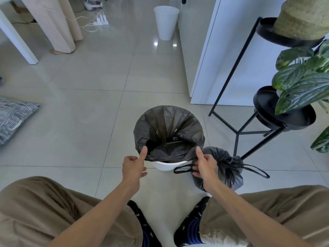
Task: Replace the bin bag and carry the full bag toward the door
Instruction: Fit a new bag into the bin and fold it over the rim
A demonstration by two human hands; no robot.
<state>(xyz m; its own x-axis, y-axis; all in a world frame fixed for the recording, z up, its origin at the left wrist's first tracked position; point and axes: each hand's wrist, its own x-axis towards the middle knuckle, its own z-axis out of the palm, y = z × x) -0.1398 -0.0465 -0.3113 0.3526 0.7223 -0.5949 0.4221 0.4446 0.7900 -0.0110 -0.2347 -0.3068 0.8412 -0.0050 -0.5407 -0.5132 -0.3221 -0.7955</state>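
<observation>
Bin bag spans left hand to right hand.

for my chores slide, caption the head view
Left hand and right hand fit a black liner over the white bin; the tied full bag sits beside it.

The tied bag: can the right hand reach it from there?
Probably yes. The right hand is right beside the tied bag with nothing between them, though its thumb touches the liner.

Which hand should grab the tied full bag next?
Probably right. The right hand sits directly beside the tied full bag, near a drawstring loop; the left hand is across the bin, thumb on the liner.
</observation>
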